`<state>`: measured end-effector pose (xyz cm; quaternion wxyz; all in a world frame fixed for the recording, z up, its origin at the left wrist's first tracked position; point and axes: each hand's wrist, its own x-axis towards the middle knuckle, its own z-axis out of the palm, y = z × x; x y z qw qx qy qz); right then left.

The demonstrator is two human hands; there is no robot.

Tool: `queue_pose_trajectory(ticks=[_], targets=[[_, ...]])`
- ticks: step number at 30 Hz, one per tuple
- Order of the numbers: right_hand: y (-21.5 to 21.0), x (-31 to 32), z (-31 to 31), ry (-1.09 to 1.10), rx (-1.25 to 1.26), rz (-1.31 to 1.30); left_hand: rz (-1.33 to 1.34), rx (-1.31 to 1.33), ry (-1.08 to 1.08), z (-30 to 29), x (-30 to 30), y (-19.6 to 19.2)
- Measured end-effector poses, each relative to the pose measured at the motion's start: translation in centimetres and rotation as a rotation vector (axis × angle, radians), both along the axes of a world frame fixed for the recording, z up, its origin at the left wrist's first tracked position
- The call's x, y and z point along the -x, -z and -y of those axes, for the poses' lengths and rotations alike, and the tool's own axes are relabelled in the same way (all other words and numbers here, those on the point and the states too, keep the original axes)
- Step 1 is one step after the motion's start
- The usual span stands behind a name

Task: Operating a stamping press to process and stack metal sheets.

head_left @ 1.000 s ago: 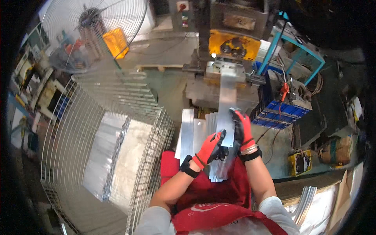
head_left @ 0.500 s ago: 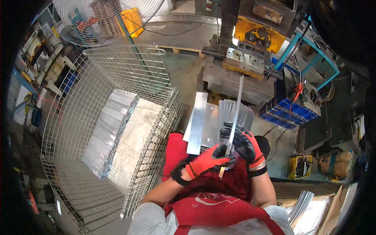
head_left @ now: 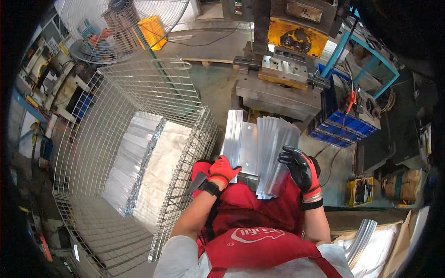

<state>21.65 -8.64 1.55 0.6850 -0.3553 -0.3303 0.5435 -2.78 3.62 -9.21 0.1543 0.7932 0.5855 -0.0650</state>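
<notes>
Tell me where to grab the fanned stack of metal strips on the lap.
Probably grip the fanned strips at their near ends, coming from the right, where the right hand already rests. They spread apart at the far end and converge near the lap, so one pinch there likely gathers them.

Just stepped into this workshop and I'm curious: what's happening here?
A seated person in a red apron handles shiny aluminium strips fanned across their lap. The gloved right hand grips the fanned strips; the gloved left hand rests on the flat stack's near edge. A press machine stands ahead, and a wire mesh cage on the left holds stacked strips.
</notes>
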Motion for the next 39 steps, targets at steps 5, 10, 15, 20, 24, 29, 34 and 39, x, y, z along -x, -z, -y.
queue_pose_trajectory(ticks=[5,10,15,20,24,29,34,39], targets=[[0.8,-1.4,1.1,0.057,0.009,-0.056,-0.019,0.004,0.016,-0.3,-0.7,0.3],[0.5,-2.5,2.0,0.047,0.065,-0.017,-0.068,-0.062,0.084,-0.4,0.4,1.6],[-0.5,-2.6,2.9,0.131,0.104,0.013,0.073,-0.171,0.084,1.8,-1.4,-4.0],[-0.8,-1.9,2.8,0.352,0.190,0.148,0.337,-0.141,0.369,6.7,-7.5,-8.7],[-1.5,-1.5,2.8,0.393,0.172,0.388,0.192,-0.033,0.627,9.8,-10.8,-6.7],[-2.3,-1.8,3.7,0.491,0.118,0.954,0.128,0.012,0.653,9.6,-11.7,-5.2],[-1.3,-2.7,3.9,0.565,0.048,1.285,0.200,0.058,0.574,9.2,-11.1,-5.9],[1.4,-3.2,3.7,0.563,0.139,1.114,0.492,0.107,0.379,8.8,-9.9,-6.3]])
